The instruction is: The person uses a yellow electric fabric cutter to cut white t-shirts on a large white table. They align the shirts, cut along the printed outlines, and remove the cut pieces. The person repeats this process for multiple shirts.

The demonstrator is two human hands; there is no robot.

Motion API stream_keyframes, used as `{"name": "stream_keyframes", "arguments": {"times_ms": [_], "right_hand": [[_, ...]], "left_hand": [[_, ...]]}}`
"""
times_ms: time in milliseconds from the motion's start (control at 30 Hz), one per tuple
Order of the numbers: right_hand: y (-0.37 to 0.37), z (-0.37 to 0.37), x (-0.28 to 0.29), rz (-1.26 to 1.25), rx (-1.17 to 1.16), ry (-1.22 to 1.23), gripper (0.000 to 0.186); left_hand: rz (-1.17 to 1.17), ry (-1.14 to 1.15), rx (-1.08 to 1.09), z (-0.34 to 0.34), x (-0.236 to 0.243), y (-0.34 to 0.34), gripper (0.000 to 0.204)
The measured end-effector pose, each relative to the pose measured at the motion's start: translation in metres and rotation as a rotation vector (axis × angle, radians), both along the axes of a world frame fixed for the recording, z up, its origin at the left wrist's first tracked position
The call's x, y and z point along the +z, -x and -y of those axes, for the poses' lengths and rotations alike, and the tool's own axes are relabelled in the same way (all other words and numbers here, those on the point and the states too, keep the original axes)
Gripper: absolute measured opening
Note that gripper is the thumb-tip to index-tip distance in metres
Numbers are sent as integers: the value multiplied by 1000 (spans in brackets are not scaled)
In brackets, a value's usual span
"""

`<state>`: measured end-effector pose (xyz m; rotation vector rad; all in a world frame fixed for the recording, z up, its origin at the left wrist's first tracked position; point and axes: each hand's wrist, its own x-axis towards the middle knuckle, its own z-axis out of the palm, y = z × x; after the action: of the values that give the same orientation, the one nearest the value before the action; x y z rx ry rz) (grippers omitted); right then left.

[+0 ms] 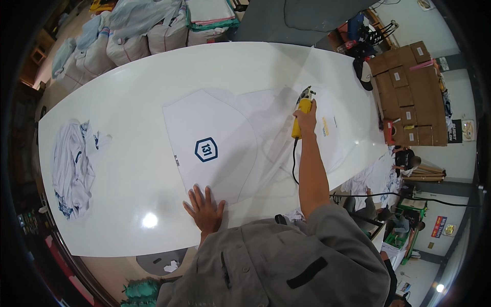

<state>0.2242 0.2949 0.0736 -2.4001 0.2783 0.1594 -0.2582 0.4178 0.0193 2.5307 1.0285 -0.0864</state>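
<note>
My right hand (306,120) is wrapped round a yellow corded electric cutter (304,106), its metal head pointing away from me. The cutter rests at the right part of several thin white pieces, which could be fabric or paper. My left hand (205,209) lies flat, fingers spread, on the lower edge of a curved white piece (225,123) with a dark blue badge print (206,149). Another white sheet (327,148) with small yellow and dark print lies under and beside my right forearm. The cutter's black cord (294,161) runs down beside that forearm.
A crumpled heap of white cloth with blue print (74,169) lies at the left of the white table (128,215). A cap (363,74) sits at its far right edge. Beyond stand stuffed sacks (125,48) and cardboard boxes (409,97). Other people work at the right.
</note>
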Motion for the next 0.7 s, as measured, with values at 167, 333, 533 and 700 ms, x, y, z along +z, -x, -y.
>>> {"name": "stream_keyframes", "arguments": {"times_ms": [167, 333, 533, 700], "right_hand": [[-41, 2, -2, -4, 60, -42, 110], [-96, 10, -16, 33, 124, -46, 110], [-116, 35, -2, 0, 148, -412, 110], [-59, 109, 49, -130, 218, -522, 108]], "left_hand": [[-34, -7, -12, 0, 1, 1, 89], [138, 2, -10, 0, 6, -11, 84], [168, -11, -491, -17, 11, -125, 78], [129, -120, -722, -52, 7, -229, 79]]}}
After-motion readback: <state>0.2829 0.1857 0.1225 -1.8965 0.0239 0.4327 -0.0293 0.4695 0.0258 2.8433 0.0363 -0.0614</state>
